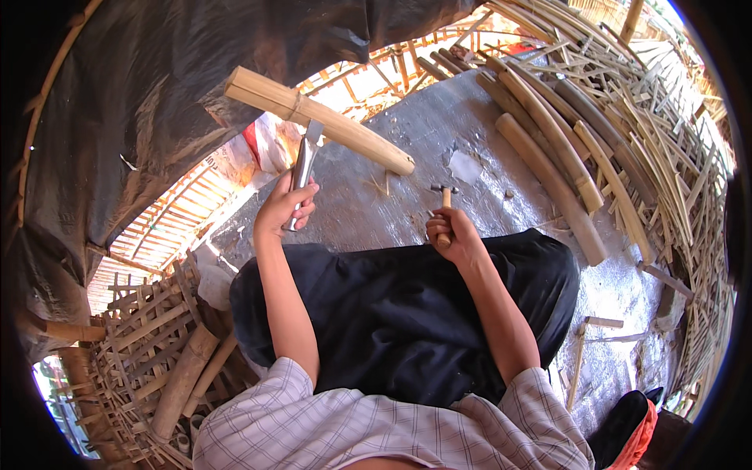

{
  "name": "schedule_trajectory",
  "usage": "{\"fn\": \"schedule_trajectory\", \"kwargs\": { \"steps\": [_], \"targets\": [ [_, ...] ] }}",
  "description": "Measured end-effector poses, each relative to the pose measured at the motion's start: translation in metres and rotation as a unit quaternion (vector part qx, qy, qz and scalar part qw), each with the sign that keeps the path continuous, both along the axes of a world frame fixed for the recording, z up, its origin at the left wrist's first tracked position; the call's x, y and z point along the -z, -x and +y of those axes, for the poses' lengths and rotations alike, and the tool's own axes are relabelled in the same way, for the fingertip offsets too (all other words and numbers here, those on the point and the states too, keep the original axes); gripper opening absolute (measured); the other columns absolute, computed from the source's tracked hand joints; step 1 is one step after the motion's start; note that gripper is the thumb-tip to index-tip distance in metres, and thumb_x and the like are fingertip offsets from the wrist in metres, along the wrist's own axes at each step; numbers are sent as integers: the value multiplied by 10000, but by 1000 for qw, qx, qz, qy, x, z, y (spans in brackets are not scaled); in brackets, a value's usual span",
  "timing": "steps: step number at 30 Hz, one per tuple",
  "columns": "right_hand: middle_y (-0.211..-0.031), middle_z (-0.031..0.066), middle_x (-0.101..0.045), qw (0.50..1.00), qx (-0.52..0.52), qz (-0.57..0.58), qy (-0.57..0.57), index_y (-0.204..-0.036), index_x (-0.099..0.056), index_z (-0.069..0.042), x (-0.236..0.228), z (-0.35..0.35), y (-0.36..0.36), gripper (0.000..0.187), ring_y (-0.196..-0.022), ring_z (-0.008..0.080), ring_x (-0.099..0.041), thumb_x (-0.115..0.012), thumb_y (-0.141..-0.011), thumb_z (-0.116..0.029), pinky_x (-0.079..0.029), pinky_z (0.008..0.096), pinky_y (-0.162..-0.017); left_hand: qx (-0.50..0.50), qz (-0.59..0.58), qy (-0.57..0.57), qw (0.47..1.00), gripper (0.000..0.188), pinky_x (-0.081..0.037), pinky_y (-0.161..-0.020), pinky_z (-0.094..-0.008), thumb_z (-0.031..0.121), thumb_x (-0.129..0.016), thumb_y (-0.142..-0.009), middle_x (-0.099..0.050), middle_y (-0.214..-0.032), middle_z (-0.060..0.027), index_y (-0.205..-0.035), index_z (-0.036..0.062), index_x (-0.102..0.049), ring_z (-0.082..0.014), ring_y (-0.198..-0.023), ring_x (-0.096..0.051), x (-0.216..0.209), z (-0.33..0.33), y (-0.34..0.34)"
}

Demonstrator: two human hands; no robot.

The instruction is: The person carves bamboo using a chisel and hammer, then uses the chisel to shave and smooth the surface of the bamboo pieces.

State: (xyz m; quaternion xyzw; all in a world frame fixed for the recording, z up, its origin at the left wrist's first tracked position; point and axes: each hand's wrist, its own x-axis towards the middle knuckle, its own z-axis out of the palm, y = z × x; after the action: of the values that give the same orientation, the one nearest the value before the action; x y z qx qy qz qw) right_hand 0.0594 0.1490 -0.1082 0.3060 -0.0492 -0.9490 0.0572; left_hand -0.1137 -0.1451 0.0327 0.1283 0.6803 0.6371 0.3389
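My left hand (288, 205) is closed around the silver handle of a steel tool (304, 164) with a flat, blade-like head. That head meets the side of a thick split bamboo pole (352, 139), just past the pole's node; how far it bites in I cannot tell. The pole slants from upper left down to the right in front of me. In my right hand (454, 233), held over my lap, is a small hammer (446, 197) with a wooden handle and dark metal head. The hammer head is apart from the pole and the steel tool.
Several bamboo poles (548, 184) lie at the right, beside a big heap of split strips (650, 125). A grey sheet (423, 129) covers the floor. Woven bamboo baskets (141, 352) stand at the lower left, and a black tarp (180, 63) hangs at the upper left.
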Motion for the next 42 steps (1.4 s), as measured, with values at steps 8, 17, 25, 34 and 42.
{"fn": "schedule_trajectory", "kwargs": {
  "steps": [8,17,25,34,42],
  "targets": [
    [-677,-14,-364,999,37,5,36,-861,-400,-47,-6,-3,-9,138,-540,57,-361,-482,-965,-6,-341,189,-407,24,15,-8,1000,263,-344,-349,-244,126,-688,-961,-477,-710,5,-1116,63,-485,-47,-422,-403,-1,30,-30],
    [-686,-3,-384,995,40,21,94,-798,-400,-65,-8,-11,-12,198,-541,75,-383,-466,-980,-27,-384,200,-432,43,66,77,994,213,-422,-383,-291,91,-610,-952,-479,-723,-11,-1027,57,-414,-64,-463,-449,-13,43,-33],
    [-668,-1,-371,998,37,27,33,-759,-344,-75,-12,-18,-21,248,-512,87,-370,-442,-980,-24,-384,214,-439,82,123,201,968,173,-424,-411,-283,109,-611,-944,-482,-704,2,-919,77,-443,-67,-494,-466,-35,67,-3],
    [-655,9,-384,997,46,37,49,-748,-345,-74,-23,-9,-26,245,-500,96,-389,-433,-972,-30,-404,239,-451,125,160,300,932,235,-452,-417,-275,129,-635,-882,-514,-668,15,-1053,66,-486,-64,-487,-494,-77,127,46],
    [-632,5,-393,995,47,59,71,-754,-383,-75,-14,10,-27,217,-508,93,-407,-441,-956,-24,-407,252,-468,243,168,245,923,394,-461,-470,-372,169,-649,-897,-507,-491,-59,-540,85,-506,-169,-436,-505,-40,196,133]
  ]
}}
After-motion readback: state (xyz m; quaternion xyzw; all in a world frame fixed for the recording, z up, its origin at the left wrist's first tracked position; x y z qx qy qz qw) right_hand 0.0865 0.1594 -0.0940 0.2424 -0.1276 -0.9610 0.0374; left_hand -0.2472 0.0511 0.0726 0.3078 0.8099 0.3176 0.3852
